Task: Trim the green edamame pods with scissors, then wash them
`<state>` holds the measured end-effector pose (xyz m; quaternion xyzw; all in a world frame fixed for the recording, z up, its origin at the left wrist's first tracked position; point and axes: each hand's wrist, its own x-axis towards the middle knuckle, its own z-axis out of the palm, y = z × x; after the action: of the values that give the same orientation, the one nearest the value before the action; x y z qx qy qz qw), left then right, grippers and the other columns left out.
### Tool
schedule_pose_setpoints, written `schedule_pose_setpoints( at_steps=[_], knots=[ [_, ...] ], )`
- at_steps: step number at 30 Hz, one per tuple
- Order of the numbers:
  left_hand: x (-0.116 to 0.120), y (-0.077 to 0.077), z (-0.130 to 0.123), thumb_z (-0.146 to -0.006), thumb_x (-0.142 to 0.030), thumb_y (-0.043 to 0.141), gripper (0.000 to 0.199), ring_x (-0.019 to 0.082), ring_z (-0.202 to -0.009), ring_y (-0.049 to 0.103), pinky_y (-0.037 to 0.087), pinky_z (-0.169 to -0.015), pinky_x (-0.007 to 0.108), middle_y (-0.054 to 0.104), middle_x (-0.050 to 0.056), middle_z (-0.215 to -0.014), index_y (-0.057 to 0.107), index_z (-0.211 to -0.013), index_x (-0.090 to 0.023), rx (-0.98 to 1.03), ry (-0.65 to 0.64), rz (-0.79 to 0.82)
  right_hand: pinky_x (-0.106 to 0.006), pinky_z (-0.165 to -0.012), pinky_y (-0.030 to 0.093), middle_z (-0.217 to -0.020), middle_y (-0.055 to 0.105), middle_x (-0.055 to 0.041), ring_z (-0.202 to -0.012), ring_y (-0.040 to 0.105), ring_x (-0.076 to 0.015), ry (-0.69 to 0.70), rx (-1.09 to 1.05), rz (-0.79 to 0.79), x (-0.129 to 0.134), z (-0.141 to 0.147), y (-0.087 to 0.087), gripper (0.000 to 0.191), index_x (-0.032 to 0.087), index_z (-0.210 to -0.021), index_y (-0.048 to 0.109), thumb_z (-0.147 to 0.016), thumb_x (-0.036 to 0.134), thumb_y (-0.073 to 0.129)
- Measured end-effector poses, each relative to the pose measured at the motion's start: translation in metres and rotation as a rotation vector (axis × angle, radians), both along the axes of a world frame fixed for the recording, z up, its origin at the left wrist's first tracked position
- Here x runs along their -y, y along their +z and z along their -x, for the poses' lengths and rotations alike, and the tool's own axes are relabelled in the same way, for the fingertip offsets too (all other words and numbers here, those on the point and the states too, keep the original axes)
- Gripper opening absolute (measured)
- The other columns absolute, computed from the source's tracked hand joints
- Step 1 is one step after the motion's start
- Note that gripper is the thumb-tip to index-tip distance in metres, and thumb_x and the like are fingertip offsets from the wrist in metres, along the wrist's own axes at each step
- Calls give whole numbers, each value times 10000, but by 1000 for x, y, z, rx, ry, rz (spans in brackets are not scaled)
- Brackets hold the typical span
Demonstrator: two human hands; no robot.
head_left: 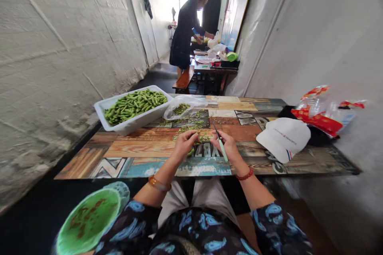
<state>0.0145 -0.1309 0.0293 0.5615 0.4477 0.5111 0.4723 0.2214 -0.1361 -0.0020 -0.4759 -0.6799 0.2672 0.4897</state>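
Across the wooden-plank-patterned, multicoloured bench (134, 149): I look down along two forearms to bare hands, close together but apart, above its near half.
Left grip (182, 144): I see thumb and fingers brought together, closed on a small plump green pod (190, 152) that shows just below them.
Right grip (229, 146): I have it clamped on a slim cutting tool with a pale green handle (220, 145), its narrow dark end pointing away from me; scissors or knife, I cannot tell.
Pod heap: many whole green pods (137, 103) lie piled in a white rectangular plastic tub (143, 123), far left on the bench.
Clippings: small green scraps (187, 128) lie scattered beyond my left fingers, with more inside a thin clear plastic bag (171, 112) just beside the tub.
Cap side: a white fabric cap (284, 135) sits on the right, near crumpled red-and-clear plastic packaging (317, 121).
Bucket: a round green-lined container (89, 219) stands low at left, reddish-brown bits inside.
Aisle: a dark-clothed person (184, 28) leans over a farther bench (215, 70).
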Motion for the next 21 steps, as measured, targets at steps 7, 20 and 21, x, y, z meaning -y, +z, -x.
schedule_pose_setpoints(
  at_steps=[7,20,21],
  knots=[
    [37,30,2,-726,-419,751,368,57,-437,448,282,-405,177,665,18,-674,743,-975,-149,208,-124,191,-346,-720,570,-903,692,-71,-748,648,-196,77,259,-131,28,1,22,411,199,-1172,657,-856,460,687],
    [62,45,12,-760,-393,725,243,68,-480,471,338,-443,203,644,19,-669,732,-791,-151,133,-170,111,-405,-802,574,-1075,646,-98,-942,636,-252,289,395,-269,51,14,49,443,240,-1293,565,-875,317,691],
    [62,44,13,-758,-389,727,240,70,-485,473,341,-446,204,644,19,-670,734,-797,-151,133,-168,115,-406,-809,571,-1072,644,-100,-950,633,-254,298,397,-270,51,15,50,447,235,-1296,563,-875,313,692]
  ],
)
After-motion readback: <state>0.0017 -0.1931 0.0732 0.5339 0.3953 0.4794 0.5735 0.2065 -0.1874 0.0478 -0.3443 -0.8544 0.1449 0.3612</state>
